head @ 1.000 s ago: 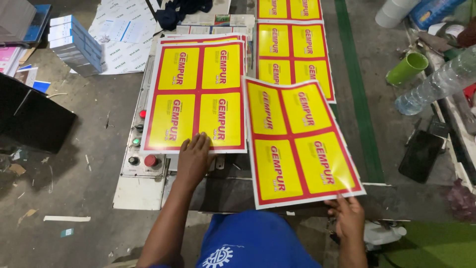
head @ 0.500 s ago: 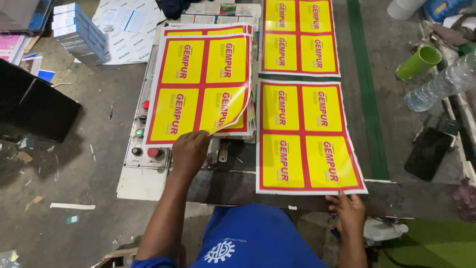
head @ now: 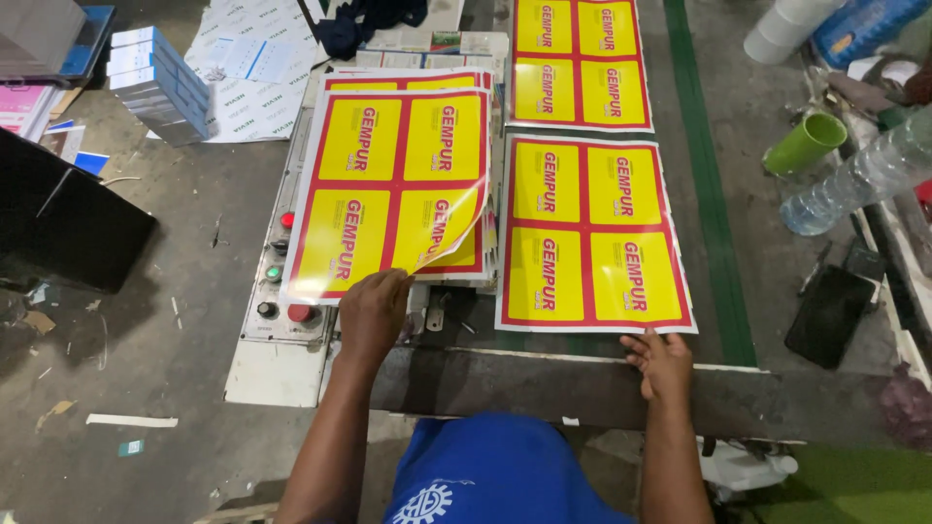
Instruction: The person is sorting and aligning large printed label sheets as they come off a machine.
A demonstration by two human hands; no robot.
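On the grey machine bed point(head: 582, 383), the left hand point(head: 372, 312) pinches the top yellow-and-red printed sheet point(head: 388, 184) at its lifted near corner, while the right hand point(head: 662, 361), fingers flat and open, touches the near edge of the neighbouring sheet point(head: 590, 233).

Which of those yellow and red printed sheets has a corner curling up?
The top sheet of the left stack, by the left hand: its near right corner lifts and curls. The two sheets to its right lie flat.
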